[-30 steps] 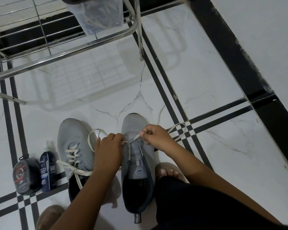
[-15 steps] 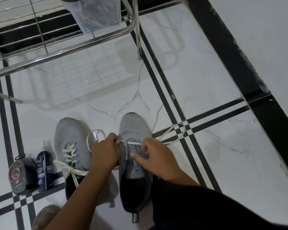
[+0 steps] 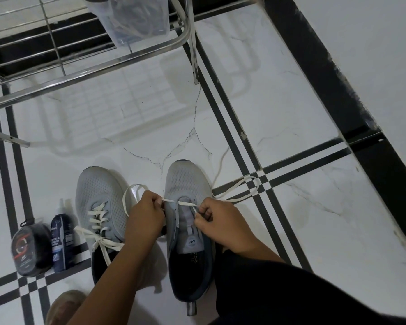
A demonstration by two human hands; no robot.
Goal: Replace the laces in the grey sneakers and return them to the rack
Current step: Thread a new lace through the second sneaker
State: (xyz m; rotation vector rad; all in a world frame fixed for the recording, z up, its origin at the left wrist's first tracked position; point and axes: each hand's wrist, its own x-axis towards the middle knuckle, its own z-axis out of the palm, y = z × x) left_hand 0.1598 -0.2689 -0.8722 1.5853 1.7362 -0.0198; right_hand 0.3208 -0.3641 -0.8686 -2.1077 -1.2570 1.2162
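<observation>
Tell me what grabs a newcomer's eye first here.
Two hands at bottom centre: the left hand and right hand each pinch the cream lace at the front eyelets of the right grey sneaker. Beside it to the left, the other sneaker is already laced and tied. A metal rack stands beyond.

The left hand (image 3: 145, 214) covers the inner edge of the laced sneaker (image 3: 99, 207) and part of the loose lace (image 3: 131, 195). Left of that sneaker, the labels on the spray bottle (image 3: 61, 240) and round black case (image 3: 32, 249) are too small to read. Beyond it, the rack (image 3: 85, 71) and its clear bag (image 3: 136, 19) are cropped by the top edge.
</observation>
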